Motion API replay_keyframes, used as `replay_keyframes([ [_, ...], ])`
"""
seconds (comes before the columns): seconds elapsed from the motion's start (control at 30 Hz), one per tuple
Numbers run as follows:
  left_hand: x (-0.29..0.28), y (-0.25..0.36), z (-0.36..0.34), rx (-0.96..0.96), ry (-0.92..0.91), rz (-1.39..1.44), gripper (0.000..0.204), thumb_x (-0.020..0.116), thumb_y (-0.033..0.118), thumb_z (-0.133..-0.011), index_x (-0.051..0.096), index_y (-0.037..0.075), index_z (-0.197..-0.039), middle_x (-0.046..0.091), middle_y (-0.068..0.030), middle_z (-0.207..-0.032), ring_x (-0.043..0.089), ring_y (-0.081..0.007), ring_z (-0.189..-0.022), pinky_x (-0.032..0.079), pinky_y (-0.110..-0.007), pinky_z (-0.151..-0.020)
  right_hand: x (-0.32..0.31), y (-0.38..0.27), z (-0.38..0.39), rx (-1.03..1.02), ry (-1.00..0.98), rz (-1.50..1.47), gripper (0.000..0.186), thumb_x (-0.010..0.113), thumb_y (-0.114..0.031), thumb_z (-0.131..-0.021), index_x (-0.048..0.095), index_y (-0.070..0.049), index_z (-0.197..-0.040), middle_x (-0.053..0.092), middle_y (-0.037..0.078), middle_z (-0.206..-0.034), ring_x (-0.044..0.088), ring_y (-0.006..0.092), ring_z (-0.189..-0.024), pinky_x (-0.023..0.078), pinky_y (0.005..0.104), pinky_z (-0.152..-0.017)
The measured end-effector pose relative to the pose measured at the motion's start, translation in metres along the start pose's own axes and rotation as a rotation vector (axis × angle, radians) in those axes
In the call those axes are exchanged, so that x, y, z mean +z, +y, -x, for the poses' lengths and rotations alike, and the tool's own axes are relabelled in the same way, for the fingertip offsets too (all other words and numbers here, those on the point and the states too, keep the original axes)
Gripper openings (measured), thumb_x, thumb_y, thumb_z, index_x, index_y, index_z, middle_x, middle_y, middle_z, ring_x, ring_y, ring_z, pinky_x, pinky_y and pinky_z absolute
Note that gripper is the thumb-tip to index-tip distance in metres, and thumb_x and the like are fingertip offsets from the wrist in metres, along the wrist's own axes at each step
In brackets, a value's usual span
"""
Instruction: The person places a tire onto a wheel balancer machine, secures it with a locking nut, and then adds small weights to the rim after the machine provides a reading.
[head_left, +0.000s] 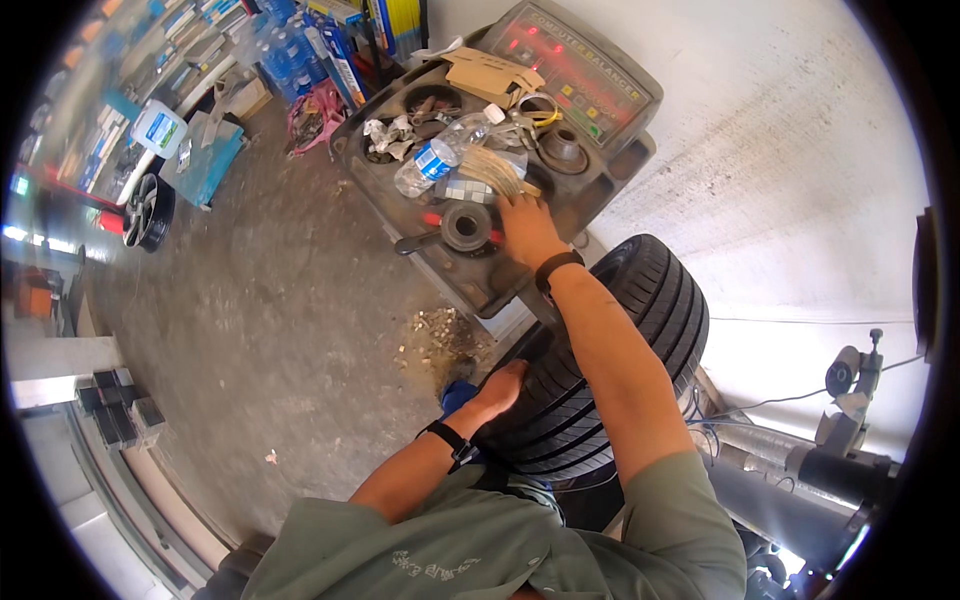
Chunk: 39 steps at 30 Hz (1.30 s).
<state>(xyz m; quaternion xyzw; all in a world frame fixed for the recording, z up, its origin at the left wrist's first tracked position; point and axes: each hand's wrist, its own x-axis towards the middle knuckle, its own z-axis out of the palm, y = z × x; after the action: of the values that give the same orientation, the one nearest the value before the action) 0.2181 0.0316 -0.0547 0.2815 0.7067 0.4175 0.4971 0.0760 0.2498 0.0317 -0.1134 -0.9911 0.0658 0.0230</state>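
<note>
balancer point(610, 95) up top, its tray point(482, 287) loaded; tyre point(560, 412) just off the tray's near right edge, left hand point(500, 388) on its side, fingers hidden, so spread and grip can't be told; right hand point(531, 230) over that same edge, fingers loosely bent, hold unclear; clear bottle point(432, 166) lying mid-tray; black ring point(450, 232) by the closest corner; tan strips point(490, 168) right at those right fingertips!

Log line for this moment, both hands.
left hand: at tire edge | right hand: over machine tray, by tan strips, grip unclear | plastic bottle: lying on tray
</note>
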Motion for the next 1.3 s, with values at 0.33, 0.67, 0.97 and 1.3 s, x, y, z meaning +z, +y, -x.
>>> replay_keyframes([
  [0.33, -0.008, 0.019, 0.002, -0.014, 0.027, 0.061, 0.032, 0.038, 0.017, -0.097, 0.062, 0.003, -0.112, 0.062, -0.022, -0.117, 0.055, -0.0382, -0.114, 0.042, -0.039, -0.098, -0.096, -0.012, 0.048, 0.021, 0.073, -0.278, 0.026, 0.065, -0.022, -0.084, 0.06, -0.003, -0.101, 0.063, 0.015, -0.096, 0.061, 0.0334, -0.096, 0.05, 0.0436, -0.08],
  [0.67, 0.0, -0.025, -0.016, -0.279, -0.074, 0.67, 0.048, 0.029, 0.029, -0.102, 0.057, -0.005, -0.123, 0.067, -0.0186, -0.113, 0.064, -0.0288, -0.104, 0.047, -0.04, -0.092, -0.226, 0.013, 0.314, 0.464, 0.472, -1.719, 0.051, 0.073, -0.007, -0.075, 0.051, 0.001, -0.121, 0.056, 0.002, -0.077, 0.054, 0.0105, -0.065, 0.043, 0.0239, -0.054],
  [0.97, -0.021, 0.004, -0.002, -0.258, 0.055, 0.458, 0.05, 0.03, 0.031, -0.101, 0.054, -0.003, -0.13, 0.062, -0.015, -0.124, 0.059, -0.0259, -0.111, 0.046, -0.037, -0.099, -0.072, 0.052, 0.505, 1.234, 0.795, -1.716, 0.021, 0.069, -0.013, -0.08, 0.059, -0.003, -0.095, 0.052, -0.001, -0.065, 0.048, 0.0101, -0.051, 0.039, 0.0246, -0.047],
  [1.3, -0.011, 0.024, 0.001, -0.352, 0.037, 0.455, 0.056, 0.036, 0.044, -0.099, 0.053, 0.002, -0.132, 0.059, -0.0122, -0.13, 0.056, -0.0291, -0.118, 0.042, -0.042, -0.103, 0.103, 0.065, 0.565, 1.637, 0.381, -1.187, 0.026, 0.063, -0.021, -0.085, 0.063, 0.0, -0.071, 0.059, 0.007, -0.06, 0.06, 0.0186, -0.053, 0.047, 0.0317, -0.048],
])
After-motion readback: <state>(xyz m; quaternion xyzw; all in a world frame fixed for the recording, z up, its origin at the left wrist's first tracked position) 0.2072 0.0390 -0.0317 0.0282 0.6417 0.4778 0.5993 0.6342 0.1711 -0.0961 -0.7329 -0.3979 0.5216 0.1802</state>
